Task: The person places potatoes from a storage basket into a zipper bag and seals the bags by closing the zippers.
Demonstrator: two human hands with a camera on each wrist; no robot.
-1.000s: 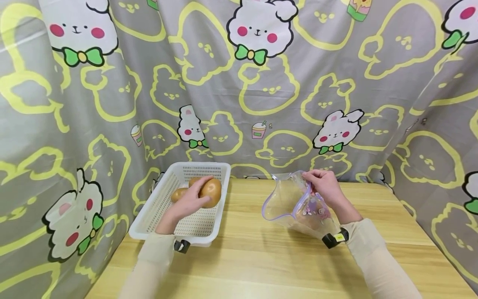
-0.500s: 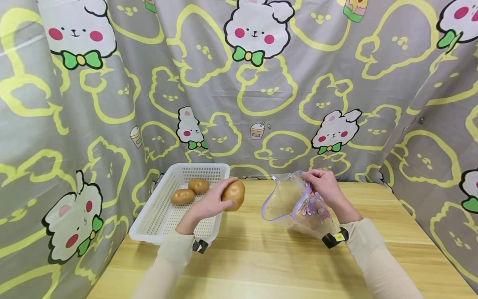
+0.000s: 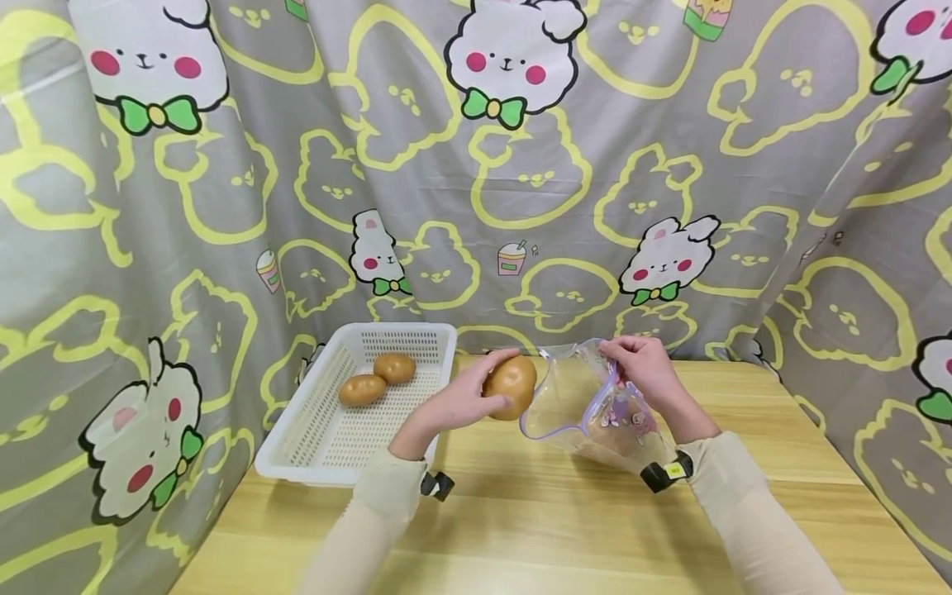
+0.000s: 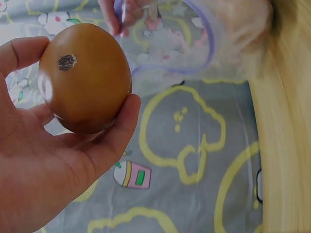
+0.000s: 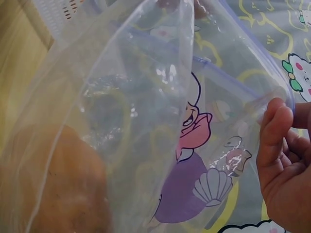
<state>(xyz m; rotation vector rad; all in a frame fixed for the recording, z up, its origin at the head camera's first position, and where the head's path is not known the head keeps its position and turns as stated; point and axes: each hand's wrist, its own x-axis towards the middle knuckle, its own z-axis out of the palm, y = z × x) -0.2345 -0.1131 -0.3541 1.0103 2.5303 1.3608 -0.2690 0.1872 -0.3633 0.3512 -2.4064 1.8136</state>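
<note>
At the centre of the head view, the left hand (image 3: 463,401) holds a brown potato (image 3: 511,387) above the desk (image 3: 521,529). The left wrist view shows a dark, rough spot (image 4: 67,61) on its skin. The potato appears at the left edge of a clear bag (image 3: 568,401); contact between the two cannot be determined. Right of centre, the right hand (image 3: 645,369) pinches the purple rim (image 3: 597,406) of the bag, whose mouth stands wide, facing left. At lower left of the right wrist view, a blurred brown object (image 5: 60,179) shows through the plastic. At left in the head view, a white basket (image 3: 349,442) contains two potatoes (image 3: 362,390), side by side. A patterned grey curtain (image 3: 550,235) fills the upper frame.
</note>
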